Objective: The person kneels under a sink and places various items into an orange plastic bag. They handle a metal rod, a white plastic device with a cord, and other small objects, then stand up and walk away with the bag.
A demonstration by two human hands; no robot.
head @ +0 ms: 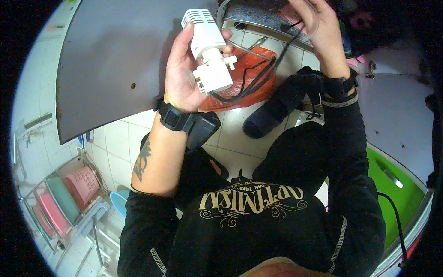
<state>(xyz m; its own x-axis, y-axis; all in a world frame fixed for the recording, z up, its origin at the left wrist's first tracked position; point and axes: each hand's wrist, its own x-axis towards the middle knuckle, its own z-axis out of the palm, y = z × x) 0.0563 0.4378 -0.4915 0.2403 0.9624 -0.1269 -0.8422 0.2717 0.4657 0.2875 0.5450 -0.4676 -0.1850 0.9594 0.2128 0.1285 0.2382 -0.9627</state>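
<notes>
A white plastic device [204,38] rests in my left hand [183,69], with my thumb along one side and fingertips round the other. It has vent slots at its far end, a narrower neck and a blocky near end with a small side spout. Black cable [225,99] leaves the near end. My right hand [322,31] is at the top right, beside a loop of clear tubing [315,26] and the black cords. Its fingertips run past the top edge of the picture, so its grip is hidden. Clear tubing also passes behind the device.
An orange-red plastic bag [256,83] lies on the tiled floor below the cords. A grey panel [110,62] stands at left, and a metal ledge [256,17] crosses the top. Colourful basins [62,197] sit in a rack at lower left. A green panel [394,194] is at right.
</notes>
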